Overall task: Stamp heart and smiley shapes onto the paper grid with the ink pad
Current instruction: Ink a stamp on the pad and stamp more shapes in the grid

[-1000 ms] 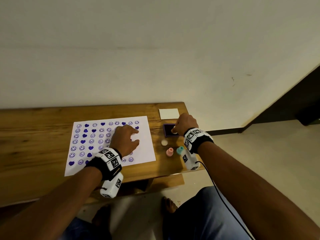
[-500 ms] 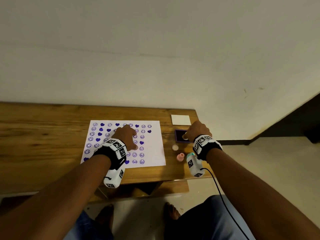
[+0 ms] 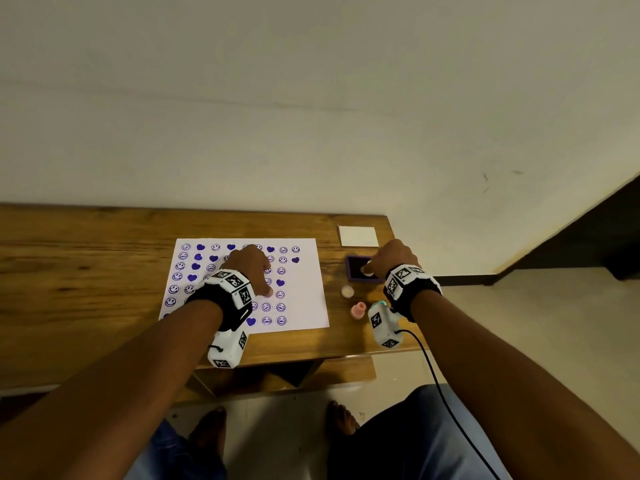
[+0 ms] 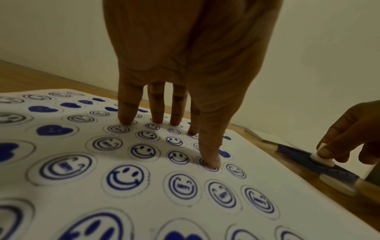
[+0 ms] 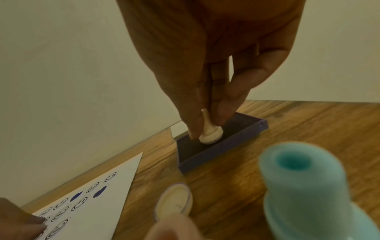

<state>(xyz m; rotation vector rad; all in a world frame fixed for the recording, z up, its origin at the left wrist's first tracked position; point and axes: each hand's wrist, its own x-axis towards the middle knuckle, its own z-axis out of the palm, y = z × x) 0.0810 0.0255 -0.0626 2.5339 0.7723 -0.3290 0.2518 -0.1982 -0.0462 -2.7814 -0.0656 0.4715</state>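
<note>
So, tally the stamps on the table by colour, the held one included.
Cream: 2, the held stamp on the ink pad and the lying stamp
Pink: 1, the pink stamp
Teal: 1, the teal stamp
Total: 4

**Three views: one overhead, two close along the hands**

The head view looks down and forward from above the tabletop (image 3: 86,271), taking in its right end and the wall behind. The left wrist view sits low and close behind the left hand (image 4: 185,56), facing the wall across the paper grid (image 4: 144,186). The right wrist view looks along the right hand (image 5: 205,48) at the ink pad (image 5: 216,146), very near a blurred teal stamp (image 5: 304,186). Both wrist views share the ink pad and the paper's right edge; each catches the other hand.
</note>
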